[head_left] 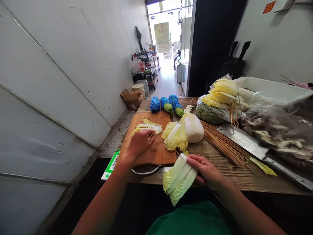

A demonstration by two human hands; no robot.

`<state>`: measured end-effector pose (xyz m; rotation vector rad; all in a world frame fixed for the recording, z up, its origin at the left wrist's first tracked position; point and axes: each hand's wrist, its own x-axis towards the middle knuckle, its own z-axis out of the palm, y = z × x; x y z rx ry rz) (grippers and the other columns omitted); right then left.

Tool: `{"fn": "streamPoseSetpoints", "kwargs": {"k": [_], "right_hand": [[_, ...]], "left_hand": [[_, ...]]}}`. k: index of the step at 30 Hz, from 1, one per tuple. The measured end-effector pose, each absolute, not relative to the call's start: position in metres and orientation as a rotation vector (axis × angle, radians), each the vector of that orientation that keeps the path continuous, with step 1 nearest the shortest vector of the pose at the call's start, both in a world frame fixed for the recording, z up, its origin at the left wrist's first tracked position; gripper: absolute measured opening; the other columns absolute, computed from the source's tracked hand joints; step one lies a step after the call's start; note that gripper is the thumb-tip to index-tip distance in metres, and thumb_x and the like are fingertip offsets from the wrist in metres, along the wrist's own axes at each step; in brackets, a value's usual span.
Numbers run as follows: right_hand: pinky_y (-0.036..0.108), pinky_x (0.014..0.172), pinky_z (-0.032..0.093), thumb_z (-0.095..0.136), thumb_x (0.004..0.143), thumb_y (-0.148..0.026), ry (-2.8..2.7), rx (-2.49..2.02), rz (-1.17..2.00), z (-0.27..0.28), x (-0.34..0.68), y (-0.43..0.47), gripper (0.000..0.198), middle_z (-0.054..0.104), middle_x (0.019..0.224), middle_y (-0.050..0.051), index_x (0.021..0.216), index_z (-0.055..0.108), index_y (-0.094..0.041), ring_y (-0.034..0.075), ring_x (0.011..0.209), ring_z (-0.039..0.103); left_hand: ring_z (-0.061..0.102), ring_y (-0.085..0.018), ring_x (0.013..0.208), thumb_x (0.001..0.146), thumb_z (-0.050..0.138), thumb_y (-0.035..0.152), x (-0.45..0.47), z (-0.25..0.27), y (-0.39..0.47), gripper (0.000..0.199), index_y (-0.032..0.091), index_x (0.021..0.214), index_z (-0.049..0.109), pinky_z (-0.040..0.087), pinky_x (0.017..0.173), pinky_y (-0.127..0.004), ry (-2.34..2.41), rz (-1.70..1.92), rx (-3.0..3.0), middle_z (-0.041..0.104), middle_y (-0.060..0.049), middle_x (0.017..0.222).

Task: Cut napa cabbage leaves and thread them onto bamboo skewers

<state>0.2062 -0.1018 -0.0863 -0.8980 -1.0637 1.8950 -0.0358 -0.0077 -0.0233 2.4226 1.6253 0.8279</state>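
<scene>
My left hand (141,143) reaches over the wooden cutting board (156,153), its fingers curled and closed at the edge of cut napa cabbage leaves (156,128). In front of my body, my right hand (205,169) grips skewered cabbage leaves (181,179) between thumb and fingers. A thin skewer tip (178,152) pokes out above these leaves, and part of its stick shows below the hand. Loose yellowish leaves (174,135) lie on the board's right side, against a pale cabbage head (192,128).
Bamboo skewers (223,143) and a cleaver (246,140) lie to the right. Beyond are finished cabbage skewers (223,91), bagged mushrooms (281,130) and a white tub (274,88). Squashes in blue nets (168,105) sit behind the board. A wall (61,81) runs along the left.
</scene>
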Motion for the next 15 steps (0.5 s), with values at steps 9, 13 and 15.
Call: {"fn": "streamPoseSetpoints", "kwargs": {"k": [9,13,15], "right_hand": [[0.011,0.025,0.017,0.056,0.081,-0.047,-1.087,-0.885,1.855,-0.090,0.206,-0.101,0.034,0.045,0.049,-0.009,0.080,0.057,-0.013,-0.001,0.028,0.027],[0.012,0.025,0.017,0.056,0.081,-0.048,-1.083,-0.891,1.845,-0.091,0.206,-0.101,0.035,0.045,0.048,-0.009,0.081,0.057,-0.013,0.000,0.027,0.027],[0.012,0.025,0.017,0.055,0.081,-0.048,-1.082,-0.891,1.856,-0.090,0.206,-0.102,0.035,0.044,0.046,-0.009,0.081,0.057,-0.013,0.000,0.026,0.027]], "left_hand": [[0.058,-0.013,0.064,0.065,0.062,0.037,-0.039,0.006,0.037,0.035,0.013,0.090,0.065,0.044,0.059,-0.024,1.372,0.913,1.837,0.067,-0.004,0.076],[0.060,-0.018,0.080,0.065,0.061,0.037,-0.034,0.011,0.047,0.035,0.016,0.092,0.067,0.044,0.072,-0.028,1.507,0.956,1.923,0.069,-0.008,0.089],[0.060,-0.020,0.082,0.068,0.058,0.039,-0.034,0.012,0.045,0.030,0.017,0.086,0.069,0.043,0.074,-0.030,1.618,0.947,1.965,0.069,-0.008,0.089]]}}
